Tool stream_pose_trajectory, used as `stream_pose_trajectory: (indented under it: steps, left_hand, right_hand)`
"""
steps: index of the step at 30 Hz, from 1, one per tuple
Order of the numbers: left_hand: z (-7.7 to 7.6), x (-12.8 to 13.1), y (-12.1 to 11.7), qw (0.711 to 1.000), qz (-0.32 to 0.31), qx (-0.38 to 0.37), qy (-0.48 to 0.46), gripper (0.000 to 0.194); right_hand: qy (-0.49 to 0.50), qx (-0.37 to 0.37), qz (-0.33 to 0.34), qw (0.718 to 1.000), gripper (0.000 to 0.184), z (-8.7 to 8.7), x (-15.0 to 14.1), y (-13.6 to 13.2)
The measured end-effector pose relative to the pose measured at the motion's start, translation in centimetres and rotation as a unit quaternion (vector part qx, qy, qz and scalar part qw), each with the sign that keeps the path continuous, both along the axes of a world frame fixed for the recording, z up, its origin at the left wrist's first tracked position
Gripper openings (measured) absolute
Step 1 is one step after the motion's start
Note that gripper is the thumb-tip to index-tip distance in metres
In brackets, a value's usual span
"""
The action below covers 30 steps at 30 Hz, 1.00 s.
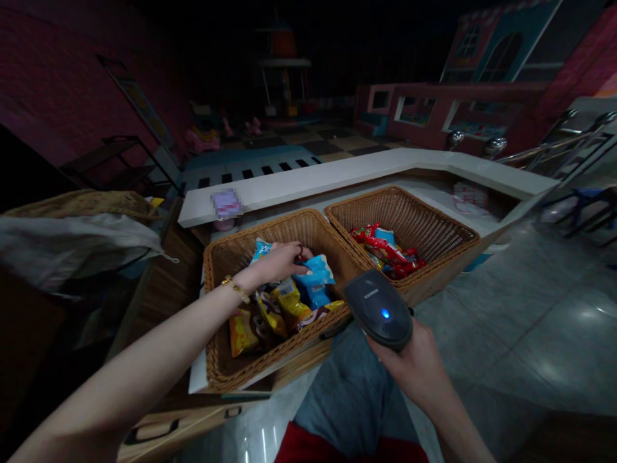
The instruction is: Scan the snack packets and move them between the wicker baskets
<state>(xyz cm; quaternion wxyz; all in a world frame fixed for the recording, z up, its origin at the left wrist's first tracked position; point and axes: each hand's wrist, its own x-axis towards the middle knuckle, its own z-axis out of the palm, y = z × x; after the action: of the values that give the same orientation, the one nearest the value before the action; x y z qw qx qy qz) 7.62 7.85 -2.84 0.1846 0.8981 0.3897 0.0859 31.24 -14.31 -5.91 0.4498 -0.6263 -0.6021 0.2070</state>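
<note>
My left hand (284,260) reaches into the left wicker basket (212,302), its fingers closed at the top edge of a blue snack bag (315,273). Yellow and brown snack bags (289,302) lie below and in front of that hand, and another blue bag (260,249) shows behind it. In my right hand (414,360) is a dark handheld barcode scanner (378,308) with a blue light lit on top. The scanner's head is held above the front edge, between the two baskets; its handle is mostly hidden by my fingers.
The right wicker basket (434,218) holds red snack packets (390,251). Behind the baskets runs a raised white counter ledge (337,167) with a blurred purple item (226,202). A pale cloth bag (72,244) lies at left. Wooden drawers (159,431) are below.
</note>
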Motion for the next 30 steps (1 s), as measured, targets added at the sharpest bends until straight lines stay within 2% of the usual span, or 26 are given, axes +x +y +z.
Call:
stream_pose_trajectory:
  steps: [2, 5, 8, 14, 22, 27, 30]
  left_hand:
    - [0.6, -0.1, 0.2, 0.99, 0.049, -0.075, -0.108, 0.029]
    - [1.5, -0.1, 0.1, 0.944, 0.11, -0.165, -0.263, 0.043]
    - [1.8, 0.1, -0.3, 0.912, 0.132, -0.201, -0.332, 0.047]
    - [1.7, 0.4, -0.7, 0.887, 0.135, -0.234, -0.373, 0.052]
    - [1.3, 0.4, -0.4, 0.888, 0.133, -0.225, -0.378, 0.052]
    - [1.5, 0.2, -0.5, 0.908, 0.133, -0.174, -0.356, 0.041]
    - [1.6, 0.3, -0.6, 0.908, 0.136, -0.173, -0.357, 0.042]
  right_hand:
    - [0.001, 0.003, 0.002, 1.0, 0.015, 0.2, 0.0, 0.1]
    - [0.014, 0.014, 0.022, 1.0, 0.012, 0.6, -0.2, 0.2]
    - [0.031, 0.03, 0.044, 0.998, 0.01, 1.0, -0.8, 0.4]
    - [0.029, 0.007, 0.062, 0.998, 0.015, 1.6, -2.3, 0.8]
    - [0.027, -0.01, 0.066, 0.997, 0.016, 1.8, -2.8, 1.3]
    - [0.03, -0.014, 0.066, 0.997, 0.015, 1.9, -2.6, 1.2]
    - [0.032, -0.013, 0.065, 0.997, 0.016, 1.8, -2.6, 1.2]
